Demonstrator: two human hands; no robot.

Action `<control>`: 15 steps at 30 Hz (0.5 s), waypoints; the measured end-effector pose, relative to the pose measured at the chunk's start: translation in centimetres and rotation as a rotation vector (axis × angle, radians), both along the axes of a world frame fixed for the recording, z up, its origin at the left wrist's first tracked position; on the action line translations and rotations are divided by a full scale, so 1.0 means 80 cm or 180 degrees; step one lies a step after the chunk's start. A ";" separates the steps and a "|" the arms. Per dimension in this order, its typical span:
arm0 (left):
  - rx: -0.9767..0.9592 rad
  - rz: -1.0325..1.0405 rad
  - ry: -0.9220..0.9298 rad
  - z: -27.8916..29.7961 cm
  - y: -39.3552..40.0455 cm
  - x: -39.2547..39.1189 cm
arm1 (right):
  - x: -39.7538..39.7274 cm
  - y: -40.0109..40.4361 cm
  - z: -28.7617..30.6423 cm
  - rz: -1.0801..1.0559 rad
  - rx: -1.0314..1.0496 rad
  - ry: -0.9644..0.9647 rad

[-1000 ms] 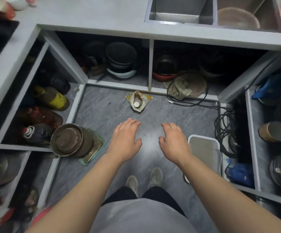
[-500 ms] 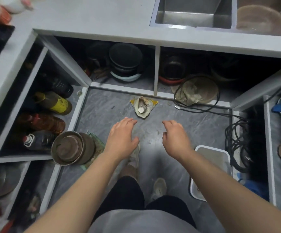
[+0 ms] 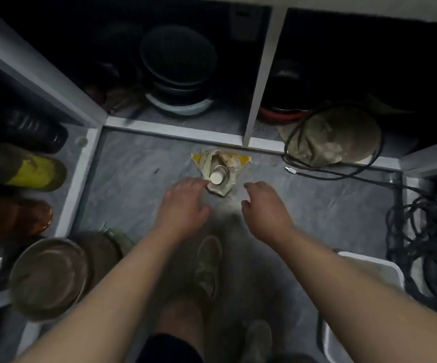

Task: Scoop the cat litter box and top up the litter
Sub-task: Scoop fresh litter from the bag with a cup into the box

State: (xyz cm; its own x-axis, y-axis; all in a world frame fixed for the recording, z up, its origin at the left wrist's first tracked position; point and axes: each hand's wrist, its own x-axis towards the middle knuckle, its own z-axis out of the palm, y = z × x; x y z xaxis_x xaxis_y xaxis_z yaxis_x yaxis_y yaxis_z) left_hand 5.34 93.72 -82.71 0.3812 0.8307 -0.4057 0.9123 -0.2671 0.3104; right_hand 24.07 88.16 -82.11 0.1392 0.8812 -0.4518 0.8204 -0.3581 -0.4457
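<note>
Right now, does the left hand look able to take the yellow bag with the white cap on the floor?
Probably yes. The left hand is open, its fingertips already at the edge of the yellow bag, beside the white cap. Nothing lies between them; the floor there is bare.

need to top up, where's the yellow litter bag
In the head view the yellow bag stands on the floor at centre, against the cabinet base, just beyond both hands.

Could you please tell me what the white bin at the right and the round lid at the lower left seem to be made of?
The white bin looks like smooth plastic: a thin rolled rim with rounded corners. The round lid looks like dull, worn metal, with a faint sheen and concentric rings, though the blur leaves that open.
</note>
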 end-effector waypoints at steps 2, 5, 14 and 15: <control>0.0058 0.0128 -0.0048 -0.066 0.029 0.000 | -0.007 0.028 -0.066 -0.0011 0.0025 0.0036; 0.0225 0.0348 -0.0080 -0.170 0.064 -0.001 | -0.017 0.064 -0.167 -0.0095 0.0122 0.0154; 0.0489 0.0288 -0.0223 -0.410 0.116 -0.007 | -0.031 0.137 -0.413 0.0130 0.0374 -0.0106; 0.0506 0.0235 -0.0214 -0.424 0.119 -0.008 | -0.034 0.142 -0.428 0.0176 0.0400 -0.0144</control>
State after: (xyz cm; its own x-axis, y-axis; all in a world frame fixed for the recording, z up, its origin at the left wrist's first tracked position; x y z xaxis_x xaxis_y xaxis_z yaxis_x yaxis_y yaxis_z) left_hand 4.72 103.24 -116.64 0.3386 0.9091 -0.2429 0.9099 -0.2506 0.3306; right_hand 21.37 99.52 -116.33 0.1067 0.9373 -0.3318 0.8576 -0.2556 -0.4463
